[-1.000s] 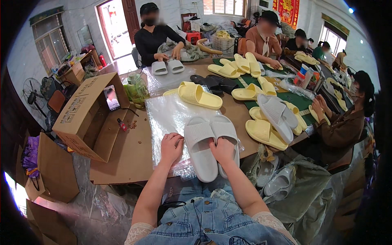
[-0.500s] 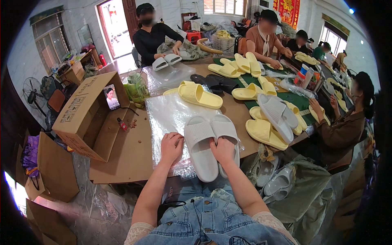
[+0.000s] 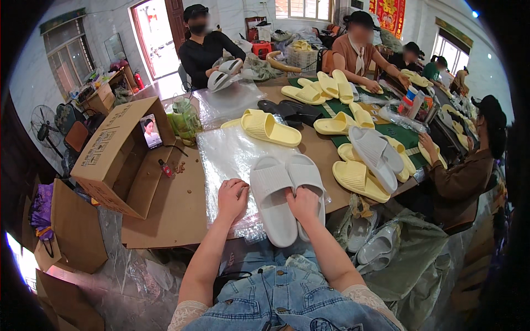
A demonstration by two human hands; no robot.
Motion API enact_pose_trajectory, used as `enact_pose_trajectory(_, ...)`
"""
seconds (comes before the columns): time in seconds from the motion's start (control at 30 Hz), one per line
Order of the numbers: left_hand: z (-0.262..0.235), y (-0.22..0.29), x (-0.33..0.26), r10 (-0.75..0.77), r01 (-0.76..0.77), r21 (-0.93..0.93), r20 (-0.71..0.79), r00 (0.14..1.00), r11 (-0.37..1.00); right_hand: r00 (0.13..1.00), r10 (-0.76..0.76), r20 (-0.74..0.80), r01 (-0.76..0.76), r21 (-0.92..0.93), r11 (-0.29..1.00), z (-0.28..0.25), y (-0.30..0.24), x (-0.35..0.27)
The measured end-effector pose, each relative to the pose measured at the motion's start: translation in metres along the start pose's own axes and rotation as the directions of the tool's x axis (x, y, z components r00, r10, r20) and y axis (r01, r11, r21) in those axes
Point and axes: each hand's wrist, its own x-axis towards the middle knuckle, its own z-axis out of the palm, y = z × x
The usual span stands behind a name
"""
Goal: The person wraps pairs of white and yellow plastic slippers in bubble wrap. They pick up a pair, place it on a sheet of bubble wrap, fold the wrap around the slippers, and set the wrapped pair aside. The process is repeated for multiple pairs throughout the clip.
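Two white slide sandals [image 3: 279, 190] lie side by side, heels toward me, on a stack of clear plastic bags [image 3: 226, 157] at the table's near edge. My right hand [image 3: 302, 203] rests on the heel ends of the pair, fingers curled over them. My left hand [image 3: 232, 197] presses down on the plastic bags just left of the left sandal, fingers bent. Whether the left hand pinches a bag I cannot tell.
A pair of yellow sandals [image 3: 270, 128] lies beyond the bags; more yellow and white sandals [image 3: 367, 160] crowd the right. An open cardboard box [image 3: 118, 160] holding a phone [image 3: 149, 131] stands at left. Several seated people work around the table. Grey sandals [image 3: 375, 243] lie on the floor.
My hands and the white pair have stayed put. The person in black at the far end has lifted a pair of white sandals up off the table.
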Motion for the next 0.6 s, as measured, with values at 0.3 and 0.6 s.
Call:
enact_pose_trajectory(0.3,-0.003,0.007,0.001,-0.032,0.032,-0.011,0.015,0.999,0.999,0.993,0.098,0.064,-0.095,-0.048,0.994,-0.021,0.017,-0.033)
enact_pose_trajectory(0.6,-0.001,0.004,-0.001,-0.021,0.02,-0.027,-0.018,1.0,0.999,0.991,0.104,0.088,-0.098,-0.07,0.993,-0.02,0.017,-0.032)
